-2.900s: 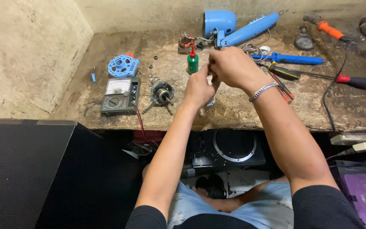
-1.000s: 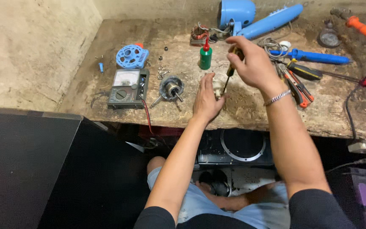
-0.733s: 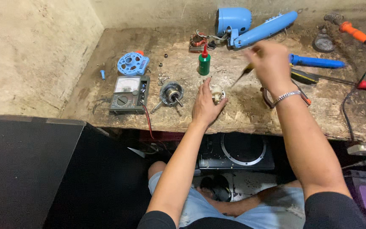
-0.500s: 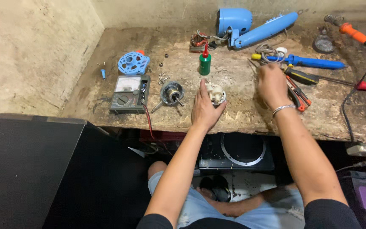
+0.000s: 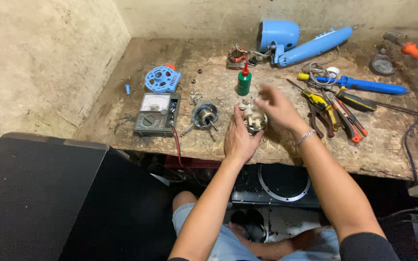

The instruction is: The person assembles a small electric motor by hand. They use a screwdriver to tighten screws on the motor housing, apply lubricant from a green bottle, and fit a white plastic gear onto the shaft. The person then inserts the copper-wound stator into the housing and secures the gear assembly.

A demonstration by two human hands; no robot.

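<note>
My left hand point(image 5: 238, 139) grips a small whitish motor part point(image 5: 254, 119) just above the worn wooden bench point(image 5: 209, 140). My right hand point(image 5: 276, 107) hovers right beside that part, fingers spread and blurred, with nothing seen in it. A metal bracelet sits on my right wrist. A yellow-handled screwdriver point(image 5: 315, 99) lies on the bench just right of my right hand. A green bottle with a red nozzle point(image 5: 244, 81) stands a little beyond both hands.
A green multimeter point(image 5: 156, 114), a round metal rotor point(image 5: 204, 116), a blue plastic grille piece point(image 5: 161, 79) and loose screws lie to the left. Pliers, a blue tool and orange-handled tools lie right. A blue fan body point(image 5: 296, 41) rests at the back. A black box point(image 5: 35, 193) sits lower left.
My right hand laid the screwdriver down among the tools on the right, then came back left to the motor part that my left hand keeps holding.
</note>
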